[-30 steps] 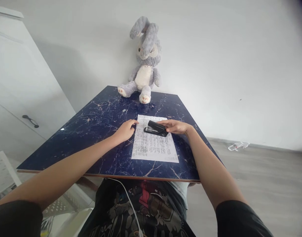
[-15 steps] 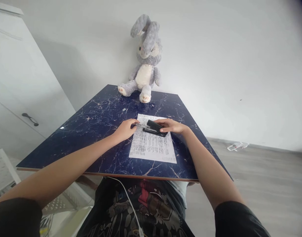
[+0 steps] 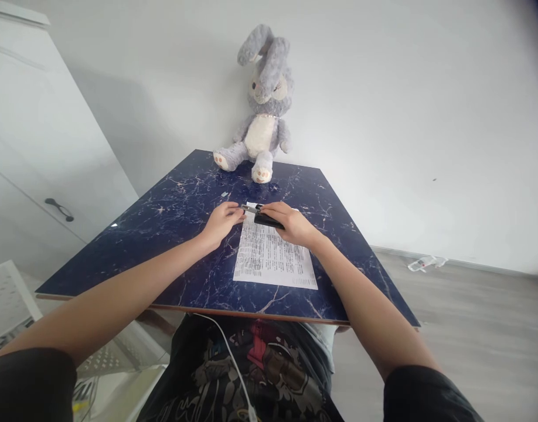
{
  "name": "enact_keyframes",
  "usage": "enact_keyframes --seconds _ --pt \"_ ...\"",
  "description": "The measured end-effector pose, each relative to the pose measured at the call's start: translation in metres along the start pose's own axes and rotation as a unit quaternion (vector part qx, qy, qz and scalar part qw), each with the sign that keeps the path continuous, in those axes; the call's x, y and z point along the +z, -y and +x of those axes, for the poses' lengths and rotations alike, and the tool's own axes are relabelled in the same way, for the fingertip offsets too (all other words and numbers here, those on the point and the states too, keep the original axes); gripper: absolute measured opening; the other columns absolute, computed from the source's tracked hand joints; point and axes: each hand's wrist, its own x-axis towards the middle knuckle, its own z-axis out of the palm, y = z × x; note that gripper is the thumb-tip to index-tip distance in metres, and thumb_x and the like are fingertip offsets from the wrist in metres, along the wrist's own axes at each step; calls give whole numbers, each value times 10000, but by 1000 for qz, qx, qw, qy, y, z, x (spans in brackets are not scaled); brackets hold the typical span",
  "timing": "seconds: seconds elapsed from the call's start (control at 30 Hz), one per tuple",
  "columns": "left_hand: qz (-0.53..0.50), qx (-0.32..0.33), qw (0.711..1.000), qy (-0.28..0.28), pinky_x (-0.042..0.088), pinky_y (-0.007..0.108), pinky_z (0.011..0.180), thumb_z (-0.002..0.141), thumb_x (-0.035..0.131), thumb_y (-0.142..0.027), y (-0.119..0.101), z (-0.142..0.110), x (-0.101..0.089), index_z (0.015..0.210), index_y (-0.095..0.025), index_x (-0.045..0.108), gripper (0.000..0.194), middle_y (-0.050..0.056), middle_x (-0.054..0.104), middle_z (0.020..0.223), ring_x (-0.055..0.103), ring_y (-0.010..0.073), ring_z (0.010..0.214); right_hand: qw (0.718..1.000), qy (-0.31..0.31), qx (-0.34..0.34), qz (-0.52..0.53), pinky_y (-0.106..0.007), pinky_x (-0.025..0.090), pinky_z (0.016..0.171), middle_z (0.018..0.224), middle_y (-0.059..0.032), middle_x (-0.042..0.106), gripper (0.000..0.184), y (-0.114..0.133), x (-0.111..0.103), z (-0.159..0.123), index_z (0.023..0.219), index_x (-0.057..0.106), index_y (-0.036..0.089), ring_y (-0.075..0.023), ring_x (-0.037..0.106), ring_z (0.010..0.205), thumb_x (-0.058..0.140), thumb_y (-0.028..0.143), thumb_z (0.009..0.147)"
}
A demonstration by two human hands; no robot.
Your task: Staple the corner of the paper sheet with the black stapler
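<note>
A black stapler (image 3: 269,221) is in my right hand (image 3: 295,225), whose fingers wrap over its top and side; the hand covers much of it. From its left end sticks out a silver metal strip (image 3: 250,208). My left hand (image 3: 221,223) is just left of that strip, fingers stretched out and apart, the tips close to its end. Whether they touch it is hard to make out. Under the stapler a printed sheet of paper (image 3: 273,264) lies flat, its upper part partly hidden by the stapler and my right hand.
The dark blue marbled table (image 3: 172,205) bears a grey plush rabbit (image 3: 261,135) at its back, against the wall. A small pale piece (image 3: 224,194) lies left of the paper. A white cabinet (image 3: 40,129) stands left, and a white cable (image 3: 229,351) hangs over my shirt.
My right hand has lifted and turned the stapler, shifting it up and slightly left on the sheet. My left hand's fingers have spread from their pinch near the metal strip.
</note>
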Motion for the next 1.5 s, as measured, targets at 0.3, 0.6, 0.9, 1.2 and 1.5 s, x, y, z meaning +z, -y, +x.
enact_keyframes --seconds 0.3,0.6,0.9,1.2,1.5 --pt "-164 -88 980 77 566 458 1127 929 800 -237 -1 1 2 953 -125 791 115 141 799 1027 766 248 1055 990 42 -37 -126 -575 495 1112 1530 -105 622 473 21 4 9 1486 597 249 -343 478 1496 446 86 1067" --pt "-118 -75 990 19 614 473 1026 894 782 -222 -10 -4 3 894 -110 777 112 145 799 956 779 240 921 994 -7 37 -101 -556 442 1089 1471 -123 649 521 18 4 9 1388 640 226 -350 543 1390 476 0 948" --pt "80 164 983 -12 636 447 918 950 726 -376 -28 -18 2 1179 -198 806 300 99 803 1123 759 242 947 963 94 203 148 -358 462 785 922 -35 687 179 -6 -7 2 954 686 175 -224 615 841 722 246 794" --pt "102 223 961 129 604 378 912 999 706 -409 -22 -26 9 1268 -221 584 350 71 801 1034 775 230 981 996 -85 -33 17 -466 500 977 1241 -106 715 415 19 -7 8 1341 684 259 -284 648 1116 698 498 1002" --pt "73 209 964 150 622 381 832 951 759 -460 -23 -28 10 1108 -220 590 333 58 801 957 777 219 841 984 -146 -98 -14 -429 536 814 1056 -61 795 189 29 -1 14 1194 778 275 -227 686 902 657 274 1048"
